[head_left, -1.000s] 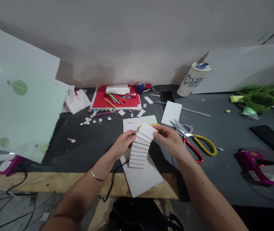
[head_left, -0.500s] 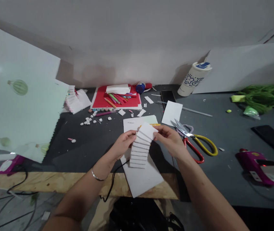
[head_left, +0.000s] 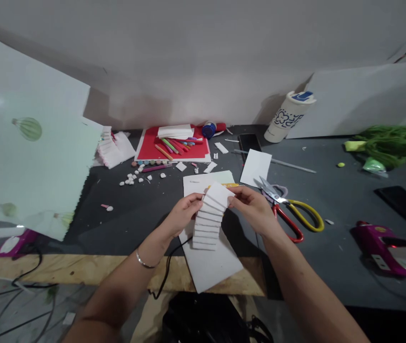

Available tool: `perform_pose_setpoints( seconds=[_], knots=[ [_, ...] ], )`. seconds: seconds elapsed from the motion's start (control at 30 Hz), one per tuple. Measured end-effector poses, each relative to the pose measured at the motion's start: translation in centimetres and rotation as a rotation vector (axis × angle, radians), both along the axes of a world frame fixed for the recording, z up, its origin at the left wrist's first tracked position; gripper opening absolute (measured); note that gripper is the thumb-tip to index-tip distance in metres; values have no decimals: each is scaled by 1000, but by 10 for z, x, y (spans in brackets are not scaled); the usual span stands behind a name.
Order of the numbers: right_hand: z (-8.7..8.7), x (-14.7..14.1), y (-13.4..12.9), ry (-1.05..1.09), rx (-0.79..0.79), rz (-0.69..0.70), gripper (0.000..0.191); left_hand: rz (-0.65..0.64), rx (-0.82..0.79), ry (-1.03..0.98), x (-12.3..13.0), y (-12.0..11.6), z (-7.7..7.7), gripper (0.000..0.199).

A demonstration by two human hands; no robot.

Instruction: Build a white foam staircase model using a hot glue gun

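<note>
A strip of overlapping white card pieces point(head_left: 208, 221), layered like steps and curving to the right at its top, is held between my two hands. My left hand point(head_left: 185, 209) pinches its left edge near the upper part. On the other side, my right hand point(head_left: 249, 205) grips the top piece by its right edge, thumb in front. Below the strip lies a larger white board point(head_left: 212, 271), which reaches over the table's front edge. Part of a yellow item point(head_left: 229, 185) shows behind the top card; its kind is hidden.
Scissors point(head_left: 277, 195) with red and yellow handles lie right of my right hand, beside a white card point(head_left: 256, 167). Coloured pens point(head_left: 176, 146) rest on a red sheet point(head_left: 145, 150). A tumbler point(head_left: 284, 118) stands at the back. Purple devices point(head_left: 384, 247) sit at both sides.
Both hands keep the same hold on the card strip. The whole view has shifted very slightly; nothing else visibly differs.
</note>
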State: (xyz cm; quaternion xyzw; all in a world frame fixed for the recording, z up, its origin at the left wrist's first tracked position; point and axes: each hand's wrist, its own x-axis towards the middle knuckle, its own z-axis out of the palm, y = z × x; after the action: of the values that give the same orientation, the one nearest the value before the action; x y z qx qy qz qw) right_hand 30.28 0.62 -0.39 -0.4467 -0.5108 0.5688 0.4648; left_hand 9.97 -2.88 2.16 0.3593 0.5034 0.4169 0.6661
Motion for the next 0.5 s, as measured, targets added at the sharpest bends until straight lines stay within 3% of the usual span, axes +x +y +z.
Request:
perform_pose_setpoints(
  seconds=[0.5],
  knots=[
    [0,-2,-2,-35,4,-13,28,33,12,-15,14,8,10,42]
  ],
)
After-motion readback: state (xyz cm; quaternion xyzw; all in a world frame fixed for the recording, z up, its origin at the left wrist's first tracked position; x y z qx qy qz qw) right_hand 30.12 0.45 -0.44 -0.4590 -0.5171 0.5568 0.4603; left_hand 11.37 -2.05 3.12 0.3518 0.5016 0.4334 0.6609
